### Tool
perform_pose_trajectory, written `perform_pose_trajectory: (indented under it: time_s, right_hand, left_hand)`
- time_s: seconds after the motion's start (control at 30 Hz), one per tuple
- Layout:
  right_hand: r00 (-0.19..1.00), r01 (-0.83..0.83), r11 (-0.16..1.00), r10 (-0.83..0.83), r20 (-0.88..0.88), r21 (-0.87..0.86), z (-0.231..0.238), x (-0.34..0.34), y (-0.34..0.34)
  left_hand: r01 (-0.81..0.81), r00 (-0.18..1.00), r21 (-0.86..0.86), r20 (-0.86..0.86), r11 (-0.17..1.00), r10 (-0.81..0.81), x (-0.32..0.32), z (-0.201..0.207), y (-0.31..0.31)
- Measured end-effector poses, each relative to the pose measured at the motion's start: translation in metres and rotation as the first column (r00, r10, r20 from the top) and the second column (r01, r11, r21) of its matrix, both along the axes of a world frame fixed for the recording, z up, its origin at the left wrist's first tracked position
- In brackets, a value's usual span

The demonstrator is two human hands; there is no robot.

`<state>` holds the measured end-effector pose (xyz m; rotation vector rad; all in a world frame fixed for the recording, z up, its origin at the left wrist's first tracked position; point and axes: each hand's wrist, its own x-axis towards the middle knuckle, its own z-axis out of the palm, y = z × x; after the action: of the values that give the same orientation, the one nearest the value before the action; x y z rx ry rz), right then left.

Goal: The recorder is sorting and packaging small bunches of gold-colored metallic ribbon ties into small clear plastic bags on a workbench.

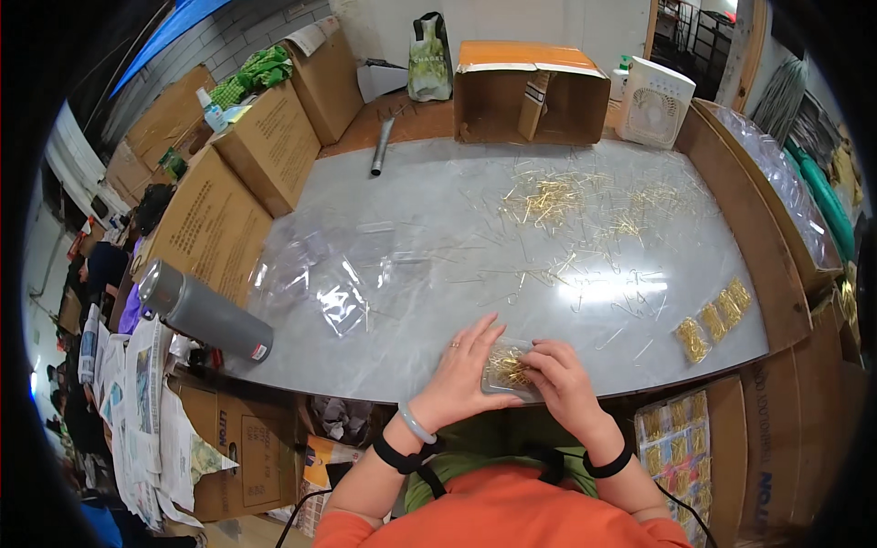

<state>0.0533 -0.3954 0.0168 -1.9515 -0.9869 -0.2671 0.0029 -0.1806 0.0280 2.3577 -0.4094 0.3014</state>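
Note:
At the table's front edge, my left hand [457, 376] lies along a small clear plastic bag [498, 363] of gold-coloured wire pins, thumb below it and fingers beside it. My right hand [568, 385] has its fingertips pinched together at the bag's right side, over the pins; whether a single pin is between them cannot be made out. Beyond the hands spreads a loose heap of gold wire pins [548, 199], some bent like hooks. Flat clear plastic bags [343, 297] lie to the left. Several filled bags [692, 340] sit near the right edge.
A grey bottle [206, 310] leans at the left edge, before brown cartons [215, 237]. An open carton [468, 110], a white fan [656, 102] and a metal tube [382, 148] stand or lie at the back. Below right, a box holds more filled bags [676, 447].

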Motion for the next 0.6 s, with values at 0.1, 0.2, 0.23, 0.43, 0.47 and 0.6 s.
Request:
perform_pose_trajectory:
  time_s: [0.1,0.2,0.23,0.43,0.47,0.6]
  right_hand:
    - [0.997,-0.013,0.999,0.016,0.075,-0.047,0.007,0.008,-0.003]
    - [0.994,-0.021,0.996,0.03,0.101,-0.089,0.013,0.014,-0.002]
    - [0.997,-0.028,0.995,0.035,0.069,-0.093,0.012,0.015,-0.001]
    - [0.96,-0.14,0.99,0.14,-0.241,0.018,0.027,0.017,-0.008]
    - [0.952,-0.148,0.988,0.155,-0.263,0.045,0.031,0.018,-0.014]
    - [0.923,-0.173,0.985,0.166,-0.348,0.01,0.028,0.018,-0.035]
  left_hand:
    - [-0.001,1.0,0.045,0.001,0.999,0.001,0.002,-0.012,0.001]
    - [-0.021,0.999,0.042,-0.029,0.999,0.023,-0.001,-0.017,-0.005]
    - [-0.032,0.999,0.03,-0.044,0.999,0.033,-0.003,-0.017,-0.008]
    - [-0.136,0.991,-0.165,-0.034,0.977,0.132,-0.008,-0.026,-0.022]
    - [-0.117,0.993,-0.144,-0.014,0.983,0.116,-0.009,-0.025,-0.022]
    - [-0.011,0.999,0.028,0.03,1.0,0.01,0.003,-0.005,-0.022]
